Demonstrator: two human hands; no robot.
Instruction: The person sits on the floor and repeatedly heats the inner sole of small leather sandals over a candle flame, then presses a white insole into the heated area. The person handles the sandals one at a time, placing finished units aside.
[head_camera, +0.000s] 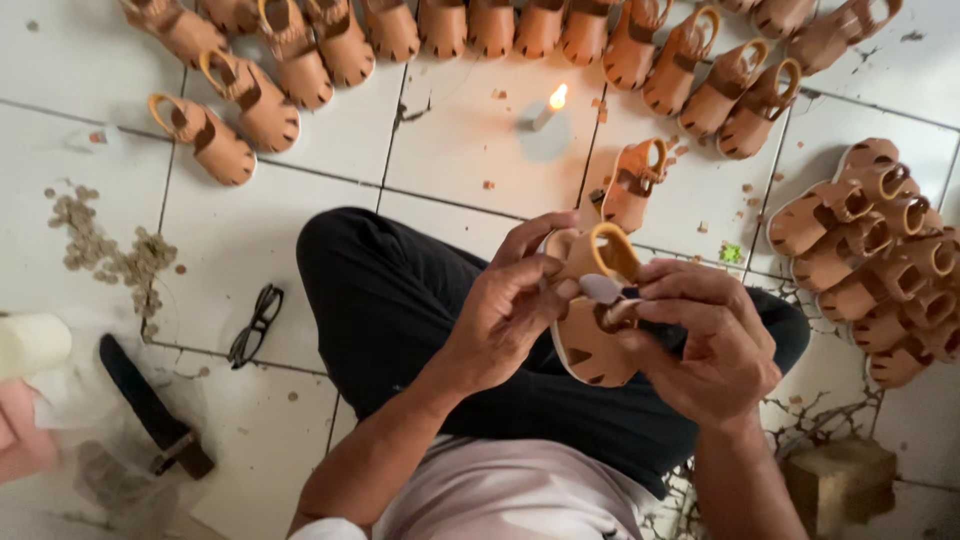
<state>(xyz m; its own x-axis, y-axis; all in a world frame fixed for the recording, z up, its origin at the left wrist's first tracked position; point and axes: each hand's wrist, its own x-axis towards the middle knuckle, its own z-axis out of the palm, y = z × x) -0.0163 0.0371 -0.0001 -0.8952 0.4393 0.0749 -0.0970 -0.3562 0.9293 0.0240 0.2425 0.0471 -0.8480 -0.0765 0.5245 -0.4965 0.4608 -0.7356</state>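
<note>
Person sits cross-legged on a white tiled floor (250, 240). Both hands hold one small tan sandal (592, 335) above the lap, near the middle of the view.

Left hand (510, 305): fingers curled closed around the sandal's left side, thumb pressed near the strap. Right hand (705, 340): closed on the right side, fingertips pinching a small pale piece (600, 288) at the strap area; what it is, cannot tell.

Orientation: sole faces up toward the camera; long axis runs roughly near-to-far, the yellow-edged heel loop (612, 250) at the far end.

Handling, judged: light, pliable leather-like upper, stiffer sole; best gripped by the sole edges, since the straps would flex.

Surroundings: rows of matching sandals (300, 70) along the far edge of the floor, more at the right edge (880, 260); a lit candle (548, 108) between; eyeglasses (255, 325) left of the knee.
</note>
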